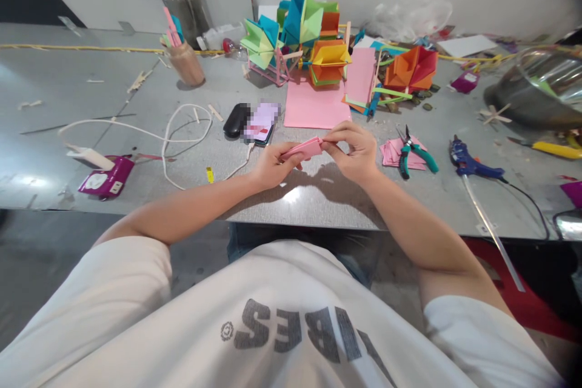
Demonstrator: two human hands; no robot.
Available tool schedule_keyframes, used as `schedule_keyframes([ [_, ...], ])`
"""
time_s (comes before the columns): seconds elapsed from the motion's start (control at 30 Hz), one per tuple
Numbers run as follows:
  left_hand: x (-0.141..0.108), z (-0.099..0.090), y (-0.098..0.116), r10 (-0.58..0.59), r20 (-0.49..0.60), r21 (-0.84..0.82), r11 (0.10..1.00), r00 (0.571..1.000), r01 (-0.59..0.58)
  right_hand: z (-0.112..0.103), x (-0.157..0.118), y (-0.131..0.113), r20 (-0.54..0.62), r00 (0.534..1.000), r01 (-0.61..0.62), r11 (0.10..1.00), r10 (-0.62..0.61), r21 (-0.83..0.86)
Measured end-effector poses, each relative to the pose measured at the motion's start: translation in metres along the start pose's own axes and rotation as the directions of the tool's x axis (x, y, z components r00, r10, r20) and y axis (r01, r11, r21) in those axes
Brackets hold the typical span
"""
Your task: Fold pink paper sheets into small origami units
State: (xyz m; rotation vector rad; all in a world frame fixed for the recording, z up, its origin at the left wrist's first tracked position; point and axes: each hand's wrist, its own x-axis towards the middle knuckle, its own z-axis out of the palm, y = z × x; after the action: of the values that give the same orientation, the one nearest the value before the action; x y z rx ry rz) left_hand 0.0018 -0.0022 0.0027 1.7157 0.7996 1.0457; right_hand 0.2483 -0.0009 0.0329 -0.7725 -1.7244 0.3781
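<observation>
Above the front part of the table, a folded piece of pink paper [305, 148] is held between both hands. My left hand [276, 165] grips its left part, with the thumb on top and the fingers underneath. At its right end, my right hand [352, 150] pinches the paper between thumb and fingertips. Beyond the hands lies a flat pink sheet [313, 106]. To the right, green-handled pliers [414, 154] rest on a small pile of pink paper pieces [391, 153].
Colourful folded-paper wheels [302, 21] stand at the back. A phone [261, 122], black case [236, 120] and white cable [166, 139] lie left. On the right are a blue glue gun [475, 163], yellow cutter [557, 149] and clear bowl [513, 88]. A dark bottle [182, 6] stands back left.
</observation>
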Motion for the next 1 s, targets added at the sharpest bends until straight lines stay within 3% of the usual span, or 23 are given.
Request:
schedule_keyframes([
  [0.1,-0.001,-0.001,0.003,-0.023,0.021,0.056,0.998,1.000,0.022,0.001,-0.001,0.003,-0.027,0.993,0.114,0.993,-0.115,-0.037],
  [0.2,-0.001,-0.002,0.005,-0.049,0.032,0.099,0.994,0.998,0.045,-0.001,0.000,0.005,0.000,0.988,0.156,0.987,-0.156,-0.036],
  [0.33,-0.001,-0.004,0.008,-0.022,0.059,0.143,0.990,0.998,0.013,-0.005,0.001,0.006,0.066,0.991,0.117,0.993,-0.116,-0.012],
  [0.5,-0.003,-0.005,0.010,-0.004,0.109,0.171,0.985,0.994,-0.015,-0.001,0.000,0.005,0.057,0.995,0.077,0.996,-0.079,0.047],
  [0.77,-0.003,-0.003,0.000,0.030,0.101,0.132,0.990,0.994,-0.043,0.000,0.000,0.001,0.085,0.996,-0.001,0.998,-0.005,0.062],
  [1.0,-0.003,-0.003,-0.004,0.105,-0.012,0.090,0.991,0.994,-0.103,-0.004,0.002,0.006,-0.039,0.998,-0.042,0.999,0.043,0.033],
])
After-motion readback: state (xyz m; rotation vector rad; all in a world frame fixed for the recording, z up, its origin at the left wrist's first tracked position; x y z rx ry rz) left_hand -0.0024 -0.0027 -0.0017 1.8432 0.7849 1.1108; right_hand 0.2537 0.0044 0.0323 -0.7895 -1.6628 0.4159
